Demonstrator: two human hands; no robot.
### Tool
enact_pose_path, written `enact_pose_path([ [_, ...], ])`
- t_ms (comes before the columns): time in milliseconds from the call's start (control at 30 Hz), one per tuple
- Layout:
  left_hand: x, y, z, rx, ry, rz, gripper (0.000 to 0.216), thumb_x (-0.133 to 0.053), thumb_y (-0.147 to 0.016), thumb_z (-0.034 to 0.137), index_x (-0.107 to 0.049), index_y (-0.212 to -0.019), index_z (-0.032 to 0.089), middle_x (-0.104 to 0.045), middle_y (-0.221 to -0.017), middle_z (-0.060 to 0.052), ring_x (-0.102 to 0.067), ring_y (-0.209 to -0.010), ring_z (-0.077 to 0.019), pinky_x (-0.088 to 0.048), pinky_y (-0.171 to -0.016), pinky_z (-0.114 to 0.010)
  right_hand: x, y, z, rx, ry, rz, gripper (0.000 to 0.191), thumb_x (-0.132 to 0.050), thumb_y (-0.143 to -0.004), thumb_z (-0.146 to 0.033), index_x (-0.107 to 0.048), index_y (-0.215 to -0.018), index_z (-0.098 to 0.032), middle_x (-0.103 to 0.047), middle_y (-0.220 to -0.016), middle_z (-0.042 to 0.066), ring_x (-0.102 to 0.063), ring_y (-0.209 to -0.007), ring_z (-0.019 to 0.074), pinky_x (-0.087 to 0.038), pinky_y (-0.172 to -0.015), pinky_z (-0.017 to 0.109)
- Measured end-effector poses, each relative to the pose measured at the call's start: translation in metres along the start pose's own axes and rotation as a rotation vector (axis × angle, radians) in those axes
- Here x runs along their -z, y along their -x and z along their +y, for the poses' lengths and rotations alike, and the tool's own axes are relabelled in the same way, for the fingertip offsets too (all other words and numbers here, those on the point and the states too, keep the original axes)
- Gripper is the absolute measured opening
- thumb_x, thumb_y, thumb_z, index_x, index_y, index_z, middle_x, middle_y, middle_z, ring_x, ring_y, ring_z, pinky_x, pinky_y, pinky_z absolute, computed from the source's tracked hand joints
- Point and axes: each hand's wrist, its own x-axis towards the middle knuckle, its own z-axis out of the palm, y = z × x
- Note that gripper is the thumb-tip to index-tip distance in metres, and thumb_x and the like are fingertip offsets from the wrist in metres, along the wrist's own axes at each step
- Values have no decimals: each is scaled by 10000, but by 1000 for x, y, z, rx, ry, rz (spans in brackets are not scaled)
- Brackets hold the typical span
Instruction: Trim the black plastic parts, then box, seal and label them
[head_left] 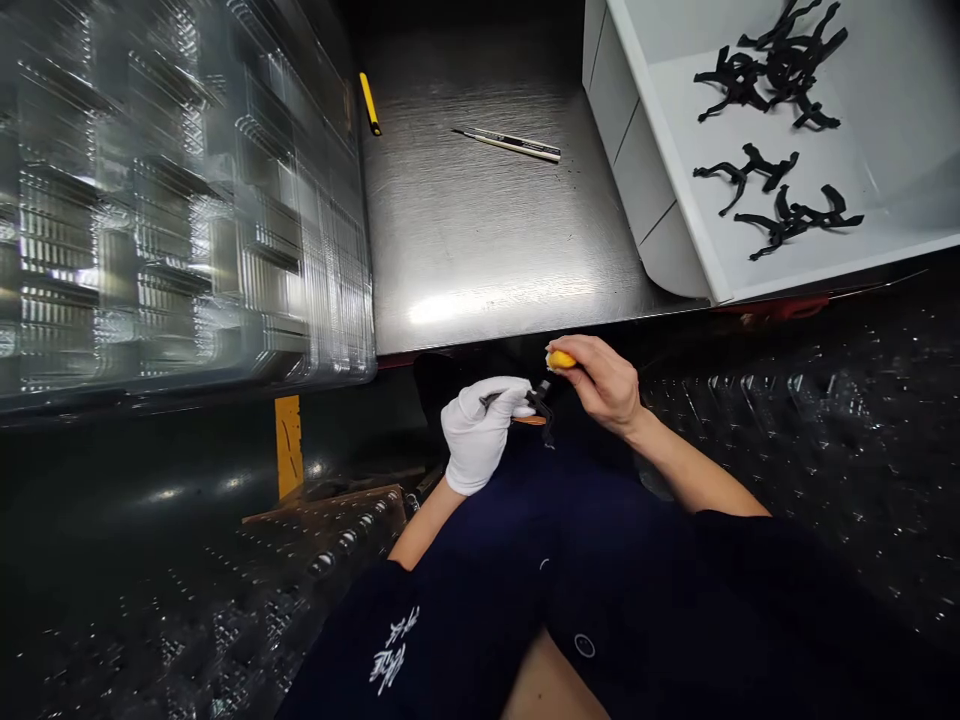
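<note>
Head view: I saw the black part (540,403) pinched in the gloved left hand (480,432), at its fingertips, just beside the right hand (606,386), whose fingers were closed round a yellow-handled tool (561,359). I judged the part light, stiff and thin-limbed, best gripped mid-body.

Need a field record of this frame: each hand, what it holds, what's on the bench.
left hand: white-gloved, closed on a black plastic part
right hand: bare, grips a yellow-handled tool at the part
steel table: yellow cutter and slim utility knife lying apart on the far side
white bin: loose black parts, right of the table
clear tray stack: left of the table
black trays: beside the right arm
</note>
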Motion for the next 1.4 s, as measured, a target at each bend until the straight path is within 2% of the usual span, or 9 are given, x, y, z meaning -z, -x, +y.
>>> enact_pose_path([
  [67, 2, 1, -2, -97, -76, -26, 181, -707, -958, 331, -792, -894, 185, -800, -836, -22, -738, -572, -140, -611, -574, -191, 2, -2, 1, -60, 8, -3, 339, -584, -981, -174, -651, -1308, -236, -776, -1078, 83, -743, -989, 225, -640, -876, 380],
  [267, 9, 2, -12, -555, -343, -93, 129, -688, -956, 184, -782, -1041, 211, -810, -923, -28, -784, -791, -173, -645, -754, -237, 12, -11, -1, 62, 23, -185, 302, -552, -991, -156, -662, -1268, -198, -768, -1089, 105, -733, -1001, 228, -633, -876, 380],
  [367, 11, 1, -13, -643, -409, -119, 160, -682, -942, 132, -754, -1069, 199, -809, -936, -29, -782, -794, -167, -634, -736, -228, 15, -15, 1, 0, 59, -168, 291, -557, -999, -188, -661, -1270, -204, -769, -1074, 101, -732, -975, 227, -630, -867, 380],
  [500, 13, -2, -12, -767, -480, -150, 198, -632, -946, 101, -723, -1105, 177, -809, -940, -35, -781, -791, -168, -624, -700, -228, 16, -17, 3, 61, 22, -278, 278, -549, -1008, -203, -651, -1266, -189, -768, -1087, 97, -730, -994, 215, -633, -885, 367],
  [600, 15, -3, -10, -772, -523, -148, 213, -609, -949, 95, -717, -1104, 195, -809, -934, -23, -778, -771, -157, -616, -686, -220, 16, -17, 5, 21, 124, -283, 253, -518, -1021, -223, -669, -1222, -191, -774, -1036, 96, -735, -942, 221, -641, -850, 380],
  [767, 14, -3, -13, -849, -532, -181, 241, -583, -935, 73, -710, -1115, 170, -808, -934, -47, -780, -790, -169, -607, -672, -221, 16, -16, 1, 36, 40, -291, 281, -542, -1013, -221, -636, -1276, -192, -765, -1090, 101, -728, -994, 216, -631, -888, 370],
  [900, 13, -2, -16, -762, -490, -136, 245, -652, -936, 119, -728, -1150, 211, -810, -944, -28, -781, -788, -170, -621, -711, -228, 15, -13, 3, 33, 130, -248, 268, -521, -1017, -214, -658, -1246, -191, -772, -1047, 102, -734, -951, 225, -638, -854, 379],
  [1100, 10, -1, -14, -667, -396, -111, 126, -671, -957, 148, -755, -1045, 180, -809, -918, -35, -780, -766, -164, -632, -714, -218, 13, -12, 6, -13, 34, -266, 269, -534, -1022, -261, -659, -1253, -202, -770, -1070, 90, -732, -967, 212, -627, -883, 364],
  [1400, 5, 3, -6, -216, -179, -17, 225, -680, -976, 367, -802, -909, 189, -802, -851, -30, -743, -589, -143, -624, -575, -200, 4, -8, 7, -30, -32, -199, 251, -558, -1007, -247, -677, -1222, -197, -774, -1102, 98, -737, -1010, 211, -630, -893, 364],
])
